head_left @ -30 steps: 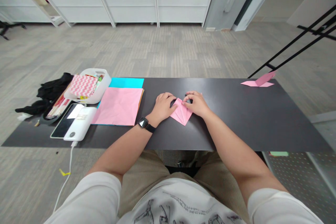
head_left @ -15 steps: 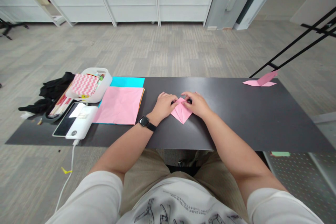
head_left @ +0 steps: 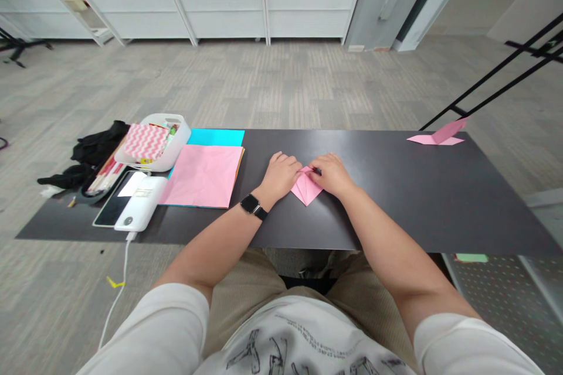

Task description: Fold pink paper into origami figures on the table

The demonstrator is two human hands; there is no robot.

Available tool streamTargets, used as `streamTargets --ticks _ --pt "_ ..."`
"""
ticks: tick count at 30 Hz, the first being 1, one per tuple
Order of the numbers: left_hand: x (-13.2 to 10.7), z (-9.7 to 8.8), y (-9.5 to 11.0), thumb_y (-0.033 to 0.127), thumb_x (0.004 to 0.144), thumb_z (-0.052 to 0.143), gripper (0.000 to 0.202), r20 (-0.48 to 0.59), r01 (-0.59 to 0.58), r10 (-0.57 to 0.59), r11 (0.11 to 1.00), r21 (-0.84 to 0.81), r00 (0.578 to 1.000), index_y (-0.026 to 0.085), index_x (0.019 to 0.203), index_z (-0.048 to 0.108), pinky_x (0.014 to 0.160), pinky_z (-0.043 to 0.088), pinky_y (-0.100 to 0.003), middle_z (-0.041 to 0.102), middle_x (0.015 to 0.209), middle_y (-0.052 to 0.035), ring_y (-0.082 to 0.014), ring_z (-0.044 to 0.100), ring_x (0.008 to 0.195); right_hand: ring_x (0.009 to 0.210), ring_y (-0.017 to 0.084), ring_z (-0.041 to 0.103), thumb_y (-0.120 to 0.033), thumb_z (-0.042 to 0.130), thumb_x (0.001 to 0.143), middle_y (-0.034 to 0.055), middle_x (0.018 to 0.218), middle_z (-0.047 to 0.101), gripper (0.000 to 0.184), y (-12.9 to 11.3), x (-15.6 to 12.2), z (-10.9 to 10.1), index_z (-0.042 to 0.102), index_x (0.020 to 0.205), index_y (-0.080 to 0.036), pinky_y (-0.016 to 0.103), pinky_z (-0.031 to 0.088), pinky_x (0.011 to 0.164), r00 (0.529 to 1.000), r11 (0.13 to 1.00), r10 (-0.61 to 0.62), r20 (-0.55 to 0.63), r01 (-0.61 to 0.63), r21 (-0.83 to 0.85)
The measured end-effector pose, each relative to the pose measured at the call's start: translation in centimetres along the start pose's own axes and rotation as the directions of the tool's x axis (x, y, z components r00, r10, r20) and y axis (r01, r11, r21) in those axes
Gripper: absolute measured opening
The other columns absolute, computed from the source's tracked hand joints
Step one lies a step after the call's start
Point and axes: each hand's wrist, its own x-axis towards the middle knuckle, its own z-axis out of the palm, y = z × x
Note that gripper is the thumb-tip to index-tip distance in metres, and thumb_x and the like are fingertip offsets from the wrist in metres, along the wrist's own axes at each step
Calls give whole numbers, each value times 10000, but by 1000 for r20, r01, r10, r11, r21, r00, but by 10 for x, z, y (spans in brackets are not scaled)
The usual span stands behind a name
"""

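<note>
A small pink folded paper point(head_left: 307, 190) lies on the dark table with one corner pointing toward me, creases running down to it. My left hand point(head_left: 284, 176) presses on its left side, fingers bent and closed at the upper left edge. On the upper right, my right hand point(head_left: 332, 174) pinches the paper between thumb and fingers. Both hands cover parts of the paper's top and sides. Farther off, at the table's back right, stands another pink folded paper piece point(head_left: 441, 136) with one flap raised.
On the dark table point(head_left: 409, 199), a stack of paper with a pink sheet point(head_left: 204, 176) on top lies left of my hands. Beyond it are a white basket point(head_left: 176, 146), a white power bank point(head_left: 139, 204) with a cable, a phone-like tablet point(head_left: 109, 205) and black cloth point(head_left: 99, 143).
My left hand has shifted slightly right, covering more of the paper's left side. My right hand stays at the upper right edge. The view has moved a little.
</note>
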Motion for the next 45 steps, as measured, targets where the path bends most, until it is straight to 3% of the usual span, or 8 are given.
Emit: streamTargets --ticks 9,16,24,28,31,38,45 --pt "-3 0 8 249 1112 448 326 -37 -1 4 996 85 999 222 1027 762 1171 389 -518 707 1065 -100 -285 621 1057 1006 289 665 -259 683 924 49 945 745 82 -3 1 1 752 884 -274 556 367 1192 999 999 -9 -42 8 -36" --pt "-14 -4 6 161 1082 487 308 -14 -56 59 988 142 998 239 1052 784 1196 390 -512 716 1049 -63 -259 628 1010 1023 261 675 -161 621 917 60 1033 774 242 3 -6 -7 831 983 -262 445 442 1041 992 992 -127 3 127 -15" --pt "-23 -8 11 163 1063 539 271 12 -92 91 982 165 996 239 1092 797 1207 414 -534 720 1048 -70 -255 645 1028 988 253 650 -77 636 883 60 1049 765 368 4 -9 -13 879 1061 -289 436 449 980 987 987 -158 43 159 -14" --pt "-22 -4 15 138 1058 519 284 40 -151 147 981 118 988 198 1130 787 1243 413 -480 738 1118 -86 -243 665 1094 1008 260 636 -90 631 905 62 1073 754 400 2 -12 -15 878 1129 -311 449 456 984 985 986 -163 64 164 -18" --pt "-23 -2 15 108 1046 505 316 76 -177 171 982 72 982 180 1202 770 1209 452 -446 746 1170 -100 -238 682 1117 1024 265 623 -119 623 943 67 1087 741 389 1 -13 -15 877 1145 -334 455 468 983 989 990 -137 56 138 -15" --pt "-25 -7 15 140 1025 527 342 123 -127 120 991 48 985 237 1238 776 1145 468 -483 747 1206 -98 -256 695 1112 1025 273 623 -162 657 959 70 1104 731 319 14 -14 -17 903 998 -360 461 502 966 1000 999 27 10 -27 -22" --pt "-26 -10 16 157 1022 521 350 145 -113 109 993 19 983 249 1252 769 1189 443 -491 734 1307 -95 -264 680 1202 997 261 673 -46 604 867 63 1038 764 387 33 -14 -22 897 871 -298 448 536 979 995 996 84 -62 -83 24"
